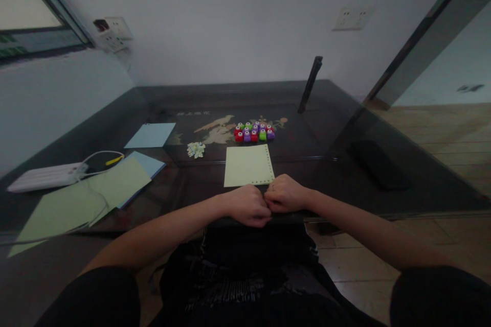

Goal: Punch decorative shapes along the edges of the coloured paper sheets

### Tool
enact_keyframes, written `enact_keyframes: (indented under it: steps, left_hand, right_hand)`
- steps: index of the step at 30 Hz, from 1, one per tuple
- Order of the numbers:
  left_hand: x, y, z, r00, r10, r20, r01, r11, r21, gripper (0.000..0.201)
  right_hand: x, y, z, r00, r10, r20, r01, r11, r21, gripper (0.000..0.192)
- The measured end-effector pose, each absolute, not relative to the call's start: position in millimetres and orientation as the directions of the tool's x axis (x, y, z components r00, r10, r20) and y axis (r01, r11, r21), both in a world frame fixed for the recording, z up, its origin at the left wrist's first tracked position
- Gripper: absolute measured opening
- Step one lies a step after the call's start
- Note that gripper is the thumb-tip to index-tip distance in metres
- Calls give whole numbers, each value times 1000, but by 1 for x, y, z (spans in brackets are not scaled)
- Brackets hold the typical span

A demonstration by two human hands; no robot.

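My left hand and my right hand rest side by side at the near edge of the dark glass-topped table, knuckles touching, fingers curled in. Whether they hold anything small is hidden. Just beyond them lies a pale yellow-green paper sheet with a row of punched holes along its right and near edges. Farther back sits a cluster of small paper punches in red, purple and green. A little pile of pale punched-out shapes lies to the left of the sheet.
At the left lie a light blue sheet, larger green sheets over a blue one, a white power strip with cable. A dark stick-like object leans at the back; a black flat object lies at the right.
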State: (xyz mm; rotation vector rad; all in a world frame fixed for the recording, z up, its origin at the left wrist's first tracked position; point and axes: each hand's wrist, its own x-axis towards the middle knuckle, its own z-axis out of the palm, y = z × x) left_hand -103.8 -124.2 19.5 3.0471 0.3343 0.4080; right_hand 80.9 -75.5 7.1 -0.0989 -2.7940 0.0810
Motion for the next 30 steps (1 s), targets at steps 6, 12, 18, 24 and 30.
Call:
enact_keyframes:
  steps: [6,12,18,24,30]
  left_hand:
    - [-104,-124,19,943,224,246,212,-974,73,27]
    - [-104,-124,20,945,227,237,215,-974,74,28]
    - [-104,-124,19,942,224,250,213,-975,71,29]
    - [-104,-124,17,943,224,246,214,-975,66,29]
    - [-104,-124,17,934,214,285,204,-977,66,29]
  right_hand:
    - [81,-75,6,-935,87,343,66,995,-74,28]
    - [81,-75,7,-932,85,353,65,995,-69,28]
    - [80,-75,7,-937,95,336,76,995,-68,29]
    - [80,-76,8,-945,83,316,66,996,-65,28]
    - [80,-76,9,-935,96,341,75,995,-73,28]
